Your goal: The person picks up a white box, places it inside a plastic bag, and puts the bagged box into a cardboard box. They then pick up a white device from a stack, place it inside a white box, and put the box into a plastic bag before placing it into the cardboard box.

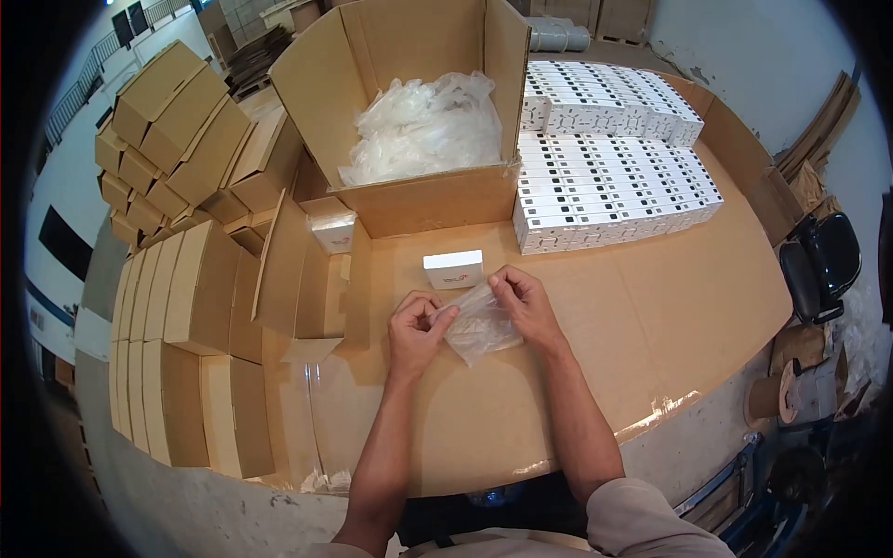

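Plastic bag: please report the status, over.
Left hand and right hand both pinch plastic bag. Small white box behind it, apart. Nothing in the way.

Both bare forearms reach forward from the bottom of the view and draw together toward the middle. The left hand [420, 327] is curled with its knuckles up, thumb and fingers [445, 319] pinched together and pointing right. The right hand [526, 302] sits just beside it, slightly farther forward, palm down, its fingers [503, 280] bent and closed in a pinch. Their fingertips come very near each other.
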Demonstrator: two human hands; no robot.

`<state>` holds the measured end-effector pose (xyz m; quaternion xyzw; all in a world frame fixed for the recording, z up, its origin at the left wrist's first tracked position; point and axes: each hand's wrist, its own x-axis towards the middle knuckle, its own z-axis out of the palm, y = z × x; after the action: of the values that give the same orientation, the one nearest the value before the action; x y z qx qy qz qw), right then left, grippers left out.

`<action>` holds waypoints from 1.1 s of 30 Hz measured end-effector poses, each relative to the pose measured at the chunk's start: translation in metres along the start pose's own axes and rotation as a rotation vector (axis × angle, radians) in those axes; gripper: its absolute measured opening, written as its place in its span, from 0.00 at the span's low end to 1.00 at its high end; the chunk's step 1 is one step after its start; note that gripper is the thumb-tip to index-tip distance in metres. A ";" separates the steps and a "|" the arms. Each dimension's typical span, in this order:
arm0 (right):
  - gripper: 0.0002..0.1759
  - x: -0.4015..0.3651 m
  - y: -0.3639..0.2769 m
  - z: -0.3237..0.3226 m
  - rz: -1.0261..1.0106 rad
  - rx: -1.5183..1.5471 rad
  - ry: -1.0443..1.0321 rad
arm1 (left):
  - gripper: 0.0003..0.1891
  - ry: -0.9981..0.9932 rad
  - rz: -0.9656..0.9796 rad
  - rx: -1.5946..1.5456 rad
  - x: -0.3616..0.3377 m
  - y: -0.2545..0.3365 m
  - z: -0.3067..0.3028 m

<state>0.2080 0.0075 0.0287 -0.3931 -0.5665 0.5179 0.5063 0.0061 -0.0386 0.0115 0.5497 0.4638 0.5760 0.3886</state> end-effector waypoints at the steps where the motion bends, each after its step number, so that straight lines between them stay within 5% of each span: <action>1: 0.14 -0.001 -0.002 0.002 0.000 -0.080 0.034 | 0.11 -0.016 -0.020 -0.033 -0.001 -0.006 0.000; 9: 0.11 -0.008 0.001 0.026 -0.210 -0.572 0.257 | 0.08 0.235 -0.144 -0.228 0.002 0.016 0.022; 14: 0.12 -0.010 -0.012 0.031 -0.125 -0.381 0.301 | 0.10 0.173 -0.193 -0.117 -0.004 -0.013 0.019; 22: 0.10 -0.013 0.014 0.046 -0.206 -0.546 0.222 | 0.15 0.496 -0.052 -0.150 0.000 -0.002 0.030; 26: 0.07 -0.016 0.003 0.047 -0.192 -0.449 0.255 | 0.15 0.312 -0.221 -0.150 -0.009 0.011 0.031; 29: 0.06 -0.015 0.006 0.045 -0.275 -0.419 0.237 | 0.16 0.352 -0.262 -0.165 -0.010 0.010 0.030; 33: 0.05 -0.014 -0.005 0.043 -0.259 -0.310 0.177 | 0.17 0.492 -0.064 0.149 -0.003 -0.009 0.014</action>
<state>0.1691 -0.0145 0.0335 -0.4341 -0.6385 0.3186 0.5498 0.0195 -0.0376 0.0016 0.4053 0.6025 0.6441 0.2405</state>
